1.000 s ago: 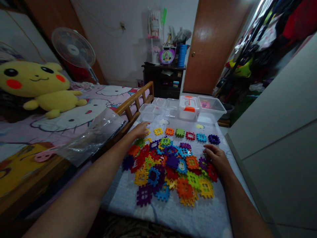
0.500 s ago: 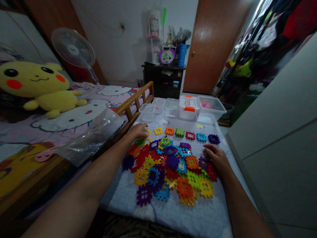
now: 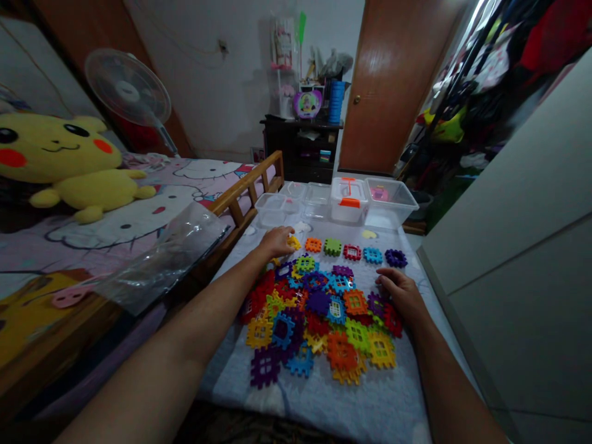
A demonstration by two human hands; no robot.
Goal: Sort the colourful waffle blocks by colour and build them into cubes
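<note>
My left hand (image 3: pixel 278 242) is closed at the left end of a row of toothed plastic blocks, its fingertips on a yellow interlocking block (image 3: pixel 294 243). To the right of it in the row stand an orange block (image 3: pixel 313 245), a green block (image 3: pixel 332 247), a red block (image 3: pixel 352 252), a blue block (image 3: pixel 372 255) and a purple block (image 3: pixel 396 258). A heap of mixed-colour blocks (image 3: pixel 319 302) lies nearer to me. At the heap's right edge rests my right hand (image 3: pixel 401 292), fingers loosely bent and apart, holding nothing visible. My left forearm hides part of the heap's left side.
Clear plastic bins (image 3: pixel 272 209) stand along the table's far end, with a lidded box with orange latches (image 3: pixel 349 206) among them. A wooden bed rail (image 3: pixel 240 203) borders the left side, with a plastic bag (image 3: pixel 171 259) over it. A white cabinet (image 3: pixel 513 234) flanks the right.
My left hand has moved right, from a loose yellow piece to the yellow block at the row's end. My right hand stays by the heap. The view has shifted slightly.
</note>
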